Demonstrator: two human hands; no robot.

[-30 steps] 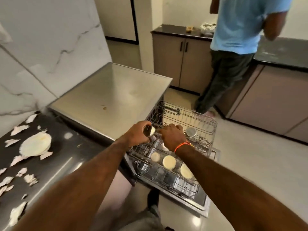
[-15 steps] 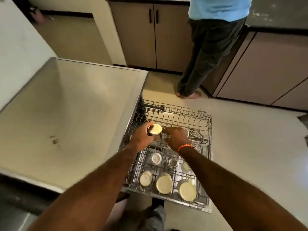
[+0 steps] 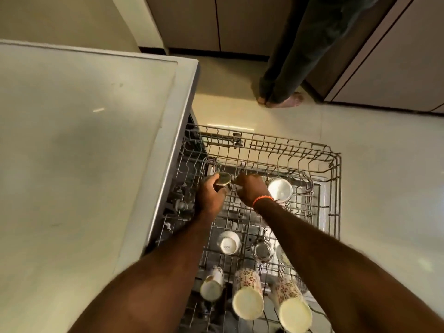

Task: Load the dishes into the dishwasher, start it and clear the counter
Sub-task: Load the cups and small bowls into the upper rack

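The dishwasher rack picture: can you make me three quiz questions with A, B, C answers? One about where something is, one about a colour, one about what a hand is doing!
1. Where is the dishwasher rack?
A. Pulled out over the floor
B. On the counter
C. Hanging on the wall

2. What colour is the band on the right wrist?
A. Blue
B. Orange
C. Green

3. What is the left hand doing?
A. Resting flat on the counter
B. Pointing at the floor
C. Gripping a small steel cup

Answers: 1 A, floor tiles show beyond and through the wires. 2 B, a bright orange band circles that wrist. 3 C, its fingers curl round the cup above the rack.
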